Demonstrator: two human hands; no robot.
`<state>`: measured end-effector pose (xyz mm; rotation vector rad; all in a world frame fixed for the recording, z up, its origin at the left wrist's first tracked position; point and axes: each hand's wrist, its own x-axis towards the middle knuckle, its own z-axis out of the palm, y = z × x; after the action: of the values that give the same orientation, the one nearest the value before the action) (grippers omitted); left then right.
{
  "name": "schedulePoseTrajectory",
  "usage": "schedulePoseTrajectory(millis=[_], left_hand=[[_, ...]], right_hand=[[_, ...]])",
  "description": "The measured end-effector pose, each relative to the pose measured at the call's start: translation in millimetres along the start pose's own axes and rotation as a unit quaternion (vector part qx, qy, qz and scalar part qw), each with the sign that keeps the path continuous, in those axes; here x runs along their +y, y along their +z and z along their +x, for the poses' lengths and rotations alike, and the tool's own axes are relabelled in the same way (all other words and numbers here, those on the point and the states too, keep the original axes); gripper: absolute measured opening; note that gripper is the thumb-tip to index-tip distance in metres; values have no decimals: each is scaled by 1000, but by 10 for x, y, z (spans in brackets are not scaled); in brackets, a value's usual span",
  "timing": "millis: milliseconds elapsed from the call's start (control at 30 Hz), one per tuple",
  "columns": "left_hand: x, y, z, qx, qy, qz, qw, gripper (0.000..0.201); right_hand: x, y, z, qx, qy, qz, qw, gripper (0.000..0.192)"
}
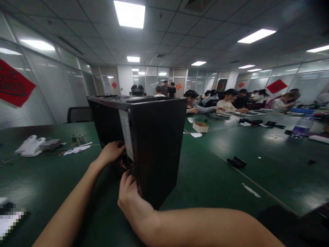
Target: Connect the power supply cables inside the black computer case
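Steadying a black computer case (154,144) that stands upright on the green table (210,171), I have both hands at its open side. My left hand (113,151) reaches into the opening at mid height; its fingers (120,146) curl round the front edge of the case beside a pale label strip (126,133), closed on that edge. My right hand (132,199) sits lower, at the bottom corner of the case, with its fingers (125,178) bent against the edge of the side panel; how firmly they grip I cannot tell, since the fingertips pass out of sight behind the panel.

Contents of the case: a bundle of coloured cables (125,165), red among them, shows in the opening between my two hands. The rest of the interior is dark and cannot be made out. The top face carries a vented panel.

Other items on the table:
- left of the case, a white plastic bag (29,145) with a grey flat object (50,144) resting against it, two small cylinders (77,138), and white paper scraps (76,149);
- right of the case, well apart, a small open cardboard box (200,127), contents not visible;
- nearer right, a small black part (236,162).

Several people sit at the far end of the table.
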<state>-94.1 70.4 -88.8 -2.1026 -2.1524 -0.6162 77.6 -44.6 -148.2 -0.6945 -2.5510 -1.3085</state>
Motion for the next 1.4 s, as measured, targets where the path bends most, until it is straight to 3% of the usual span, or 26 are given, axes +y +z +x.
schedulePoseTrajectory(millis=[133,267,400,600,833,1033,1233,1400], left_hand=[[-44,126,65,-32,-26,21,999,57],[0,245,89,-25,-10,44,999,59],[185,354,80,20,14,65,998,58],[474,490,79,56,47,107,992,67],[548,553,87,62,88,132,985,77],[615,576,39,78,68,154,983,68],[694,541,-126,113,73,161,978,63],[729,585,-381,168,86,171,967,54]], right_hand=[[323,145,-260,29,67,-7,997,38],[667,439,-515,38,55,-13,998,41],[1046,830,-693,1,39,44,998,40],[1488,1322,-794,-39,80,159,983,43],[1782,1681,-835,-39,86,171,981,43],[1807,1737,-818,-30,105,181,977,40],[1650,1532,-849,-7,181,188,965,34],[1557,1387,-967,18,201,200,959,28]])
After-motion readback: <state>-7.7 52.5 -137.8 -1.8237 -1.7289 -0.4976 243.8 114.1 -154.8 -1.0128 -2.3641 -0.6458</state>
